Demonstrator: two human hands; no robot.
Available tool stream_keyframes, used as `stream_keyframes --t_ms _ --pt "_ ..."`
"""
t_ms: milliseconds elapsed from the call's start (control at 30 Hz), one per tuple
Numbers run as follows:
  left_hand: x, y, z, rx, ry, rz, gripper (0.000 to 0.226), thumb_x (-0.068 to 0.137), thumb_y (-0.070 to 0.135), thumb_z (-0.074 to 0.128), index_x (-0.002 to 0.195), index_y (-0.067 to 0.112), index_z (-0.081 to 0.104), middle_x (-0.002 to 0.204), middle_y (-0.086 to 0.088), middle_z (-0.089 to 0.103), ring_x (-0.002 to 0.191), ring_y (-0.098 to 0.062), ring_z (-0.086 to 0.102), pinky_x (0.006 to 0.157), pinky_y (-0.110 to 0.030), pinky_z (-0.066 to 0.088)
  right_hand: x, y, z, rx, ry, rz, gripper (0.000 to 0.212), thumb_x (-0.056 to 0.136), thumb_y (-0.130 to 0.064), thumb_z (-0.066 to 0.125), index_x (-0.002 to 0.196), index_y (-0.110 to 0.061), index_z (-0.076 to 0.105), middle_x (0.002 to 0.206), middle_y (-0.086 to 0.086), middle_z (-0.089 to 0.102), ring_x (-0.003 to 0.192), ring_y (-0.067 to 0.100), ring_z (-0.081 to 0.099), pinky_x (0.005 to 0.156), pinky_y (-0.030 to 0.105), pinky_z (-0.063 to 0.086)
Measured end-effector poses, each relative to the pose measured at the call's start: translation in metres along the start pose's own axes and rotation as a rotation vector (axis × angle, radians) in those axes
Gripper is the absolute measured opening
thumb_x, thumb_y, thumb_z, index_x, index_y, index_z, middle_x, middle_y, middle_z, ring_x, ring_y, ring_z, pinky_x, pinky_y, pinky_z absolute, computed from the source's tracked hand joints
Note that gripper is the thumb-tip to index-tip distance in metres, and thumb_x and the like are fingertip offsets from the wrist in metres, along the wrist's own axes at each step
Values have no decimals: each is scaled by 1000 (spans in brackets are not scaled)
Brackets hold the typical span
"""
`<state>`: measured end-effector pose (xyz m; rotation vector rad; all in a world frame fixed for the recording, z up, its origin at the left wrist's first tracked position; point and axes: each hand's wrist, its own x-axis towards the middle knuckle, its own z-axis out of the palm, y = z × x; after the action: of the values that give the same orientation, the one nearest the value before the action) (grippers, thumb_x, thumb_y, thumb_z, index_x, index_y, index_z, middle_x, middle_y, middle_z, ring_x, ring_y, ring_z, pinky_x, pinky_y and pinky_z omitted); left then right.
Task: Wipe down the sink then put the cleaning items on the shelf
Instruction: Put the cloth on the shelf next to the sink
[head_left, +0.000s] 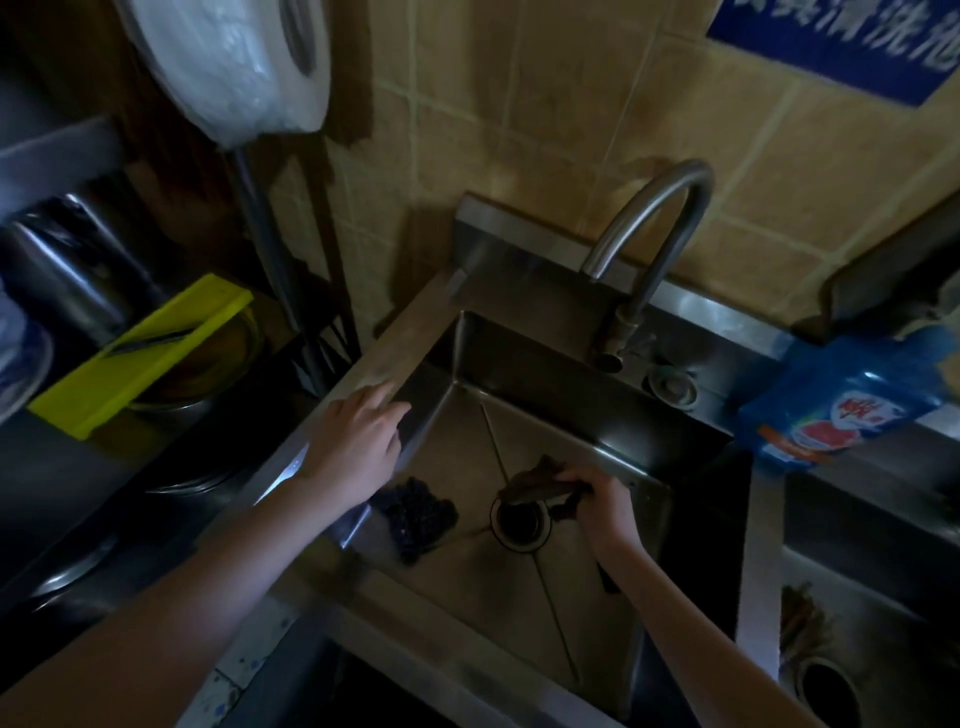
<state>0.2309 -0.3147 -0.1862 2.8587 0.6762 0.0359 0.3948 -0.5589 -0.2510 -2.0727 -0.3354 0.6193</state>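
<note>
The right hand is clenched round a dark brown crumpled cloth, holding it low in the square stainless-steel sink, right at the far edge of the round open drain hole. The left hand grasps nothing; it lies flat with straight fingers on the sink's left rim, seemingly as a brace. The likeliest slip is at the drain: loose corners of the cloth hang over the hole and no strainer can be made out in it, so a sweep across could drag a flap in and snag it. A black knobbly scouring pad lies on the basin floor by the left wall, just below the left wrist. Wiping round it would leave a patch undone, and it could be forgotten when the cleaning items go to the grey metal shelf at the left. The blue plastic detergent bottle appears tilted on the ledge at the right rim; a swing of the right elbow could tip it into a basin. The rim is probably wet, so the bracing palm may slide.
</note>
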Motion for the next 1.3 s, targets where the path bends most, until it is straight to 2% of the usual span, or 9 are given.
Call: stream_keyframes --t_ms 133,300,400,467,567,700,867,1033,1300 --pt "-17 -2 -12 -50 62 -78 39 94 21 49 133 20 52 147 -2 39 131 -21 42 103 -37 39 4 -26 2 152 -8 -4 44 84 15 37 85 -17 67 103 15 63 81 27 68 63 38 60" --pt "-42 -6 -26 -45 112 -205 38 92 20 52 130 20 54 147 -2 39 127 -23 45 100 -39 41 6 -54 8 501 -85 94 38 90 2 33 88 -8 69 101 19 60 93 36 60 78 54 56" --pt "-55 -7 -34 -51 146 -256 36 91 17 53 127 18 57 145 -4 42 127 -26 46 100 -42 40 2 -64 12 602 -126 126 25 93 -15 47 96 -5 69 108 19 62 102 34 60 89 50 53" --pt "-62 -6 -38 -55 156 -272 36 91 16 54 126 18 58 144 -5 43 127 -27 45 100 -43 39 -1 -70 15 591 -142 87 18 88 -20 61 94 -7 70 102 14 68 98 27 66 87 43 55" --pt "-68 -8 -42 -45 162 -297 35 91 19 53 126 18 58 145 -4 42 128 -26 44 101 -42 38 -4 -82 20 509 -115 4 9 82 -9 68 91 -10 67 99 7 69 91 19 69 75 32 59" --pt "-70 -19 -52 -53 180 -325 36 93 23 51 128 19 57 146 -4 41 130 -26 42 101 -43 36 -2 -101 24 396 -103 -94 21 81 -1 66 87 -21 66 99 -3 65 89 12 66 63 23 58" --pt "-67 -46 -71 -44 208 -327 38 94 23 48 131 21 53 146 -2 39 131 -23 40 102 -42 37 2 -132 34 318 -138 -240 30 81 -2 67 89 -31 66 101 -3 66 92 13 66 72 27 58" --pt "-72 -80 -98 -14 248 -362 40 94 25 48 134 23 49 146 0 39 130 -22 39 102 -40 35 4 -178 60 291 -211 -326 27 81 -4 67 90 -29 67 105 -4 64 100 16 64 85 42 57" --pt "-91 -140 -147 82 277 -445 43 92 26 47 135 23 46 145 -2 39 130 -26 39 101 -42 35 -8 -259 116 247 -317 -498 28 82 -1 65 97 -24 68 105 -10 64 104 9 61 90 34 53"
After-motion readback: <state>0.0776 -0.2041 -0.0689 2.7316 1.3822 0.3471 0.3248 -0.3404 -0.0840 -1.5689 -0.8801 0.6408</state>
